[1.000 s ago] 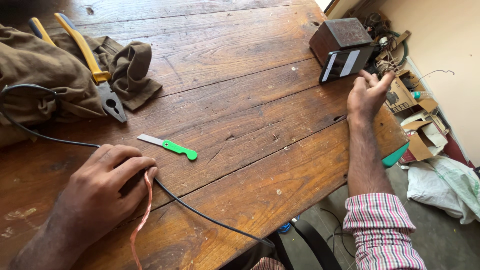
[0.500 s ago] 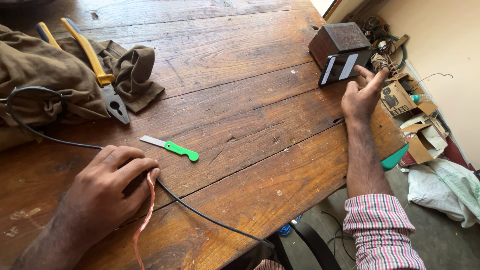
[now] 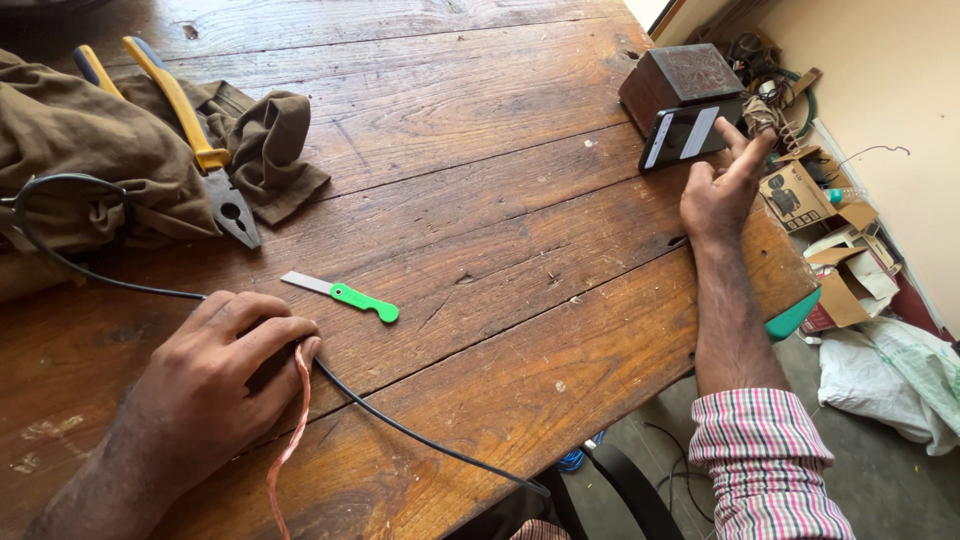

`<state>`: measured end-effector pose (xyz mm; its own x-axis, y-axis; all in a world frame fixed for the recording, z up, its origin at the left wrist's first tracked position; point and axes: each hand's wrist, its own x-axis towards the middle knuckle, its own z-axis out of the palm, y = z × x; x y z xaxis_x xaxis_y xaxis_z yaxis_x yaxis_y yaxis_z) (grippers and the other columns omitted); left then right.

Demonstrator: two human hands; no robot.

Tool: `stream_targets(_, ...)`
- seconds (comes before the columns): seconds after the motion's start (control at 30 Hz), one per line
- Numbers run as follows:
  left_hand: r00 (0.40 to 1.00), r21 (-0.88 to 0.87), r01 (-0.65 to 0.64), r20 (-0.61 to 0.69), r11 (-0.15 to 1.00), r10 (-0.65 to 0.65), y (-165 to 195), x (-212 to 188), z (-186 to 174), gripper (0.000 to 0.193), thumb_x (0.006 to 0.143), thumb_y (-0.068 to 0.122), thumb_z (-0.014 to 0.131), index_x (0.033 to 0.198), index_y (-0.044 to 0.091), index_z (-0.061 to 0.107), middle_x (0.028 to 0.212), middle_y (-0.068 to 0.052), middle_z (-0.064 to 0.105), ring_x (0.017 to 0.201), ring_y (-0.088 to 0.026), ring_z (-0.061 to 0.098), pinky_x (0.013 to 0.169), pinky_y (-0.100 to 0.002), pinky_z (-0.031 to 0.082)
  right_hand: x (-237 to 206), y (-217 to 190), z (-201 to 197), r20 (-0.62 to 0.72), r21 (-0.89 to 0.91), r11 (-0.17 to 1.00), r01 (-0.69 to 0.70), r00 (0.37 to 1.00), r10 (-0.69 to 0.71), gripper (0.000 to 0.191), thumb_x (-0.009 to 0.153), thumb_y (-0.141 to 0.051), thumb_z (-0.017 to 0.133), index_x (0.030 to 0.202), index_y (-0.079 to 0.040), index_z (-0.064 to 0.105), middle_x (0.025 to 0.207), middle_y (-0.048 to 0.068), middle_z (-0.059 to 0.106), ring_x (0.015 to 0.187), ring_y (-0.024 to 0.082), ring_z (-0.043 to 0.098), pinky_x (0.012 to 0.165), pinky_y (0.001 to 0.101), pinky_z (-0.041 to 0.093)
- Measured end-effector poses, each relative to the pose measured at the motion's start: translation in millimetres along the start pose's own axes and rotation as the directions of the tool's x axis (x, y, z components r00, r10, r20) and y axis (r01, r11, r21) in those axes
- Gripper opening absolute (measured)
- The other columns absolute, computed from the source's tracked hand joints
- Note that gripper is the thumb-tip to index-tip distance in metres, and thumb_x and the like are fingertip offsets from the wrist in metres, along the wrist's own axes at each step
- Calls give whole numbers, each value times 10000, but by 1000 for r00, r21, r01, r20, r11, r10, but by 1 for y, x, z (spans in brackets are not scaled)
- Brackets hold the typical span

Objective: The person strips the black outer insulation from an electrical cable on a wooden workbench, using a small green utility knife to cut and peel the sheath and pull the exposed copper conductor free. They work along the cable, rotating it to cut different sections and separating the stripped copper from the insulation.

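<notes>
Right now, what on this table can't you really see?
Head view only:
- Black cable: a stretch hidden under the left hand.
- Pliers: blue handle partly buried in the brown cloth.
- Phone: screen too glary to make out, by the right hand.
- Copper wire: cut off by the bottom edge.

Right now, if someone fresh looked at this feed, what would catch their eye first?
Probably the left hand, pressed down on a black cable and a bare copper strand at the near edge of the wooden table. Next, the small green-handled knife lying loose beside it, and the yellow-handled pliers on the brown cloth at far left. Far right, the right hand reaches its fingers to a phone propped against a dark box.
</notes>
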<state>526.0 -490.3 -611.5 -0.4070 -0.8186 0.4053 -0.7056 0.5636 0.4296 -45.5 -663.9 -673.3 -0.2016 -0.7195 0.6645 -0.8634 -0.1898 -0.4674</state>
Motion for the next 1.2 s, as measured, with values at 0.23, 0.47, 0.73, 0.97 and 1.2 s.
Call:
stream_targets(0.23,1000,-6,7,-2,1000,-7,1,-1,-3,250,762,189,787,985,84,749,996,-79,696,956,-289,670,808,-424,563,1,-6,-3,-71,-387,866,318,926,-371,896,971,40,617,1594,67,-26,1368,71,701,1280,254,645,1000,304,576)
stream_targets(0.47,1000,-4,-3,5,1000,3,1,0,-3,251,767,196,786,989,86,748,1007,-76,694,970,-284,670,818,-421,566,1,-4,-5,12,10,988,-153,988,153,751,996,49,504,1613,1,79,1395,160,694,915,174,721,658,265,589)
stream_targets(0.73,1000,-1,5,3,1000,-5,4,2,-2,254,765,197,786,990,83,750,1006,-80,696,964,-288,670,813,-423,565,-1,6,-6,-24,42,997,-60,998,61,797,955,82,509,1600,17,46,1308,184,697,1069,187,732,779,262,657)
stream_targets(0.97,1000,-7,10,-2,1000,-10,4,1,-5,243,763,191,787,976,80,750,995,-78,696,944,-288,669,804,-426,562,3,-20,-6,11,-30,998,-62,998,62,759,923,90,500,1582,-56,154,1595,221,497,1200,348,645,877,464,534)
stream_targets(1.2,1000,-13,-13,-9,1000,13,10,0,-5,234,774,178,778,983,78,748,1008,-80,694,960,-291,668,819,-426,561,-1,-16,-9,57,-105,991,82,995,-76,795,922,93,531,1623,-38,180,1587,260,552,1518,421,445,1272,512,361)
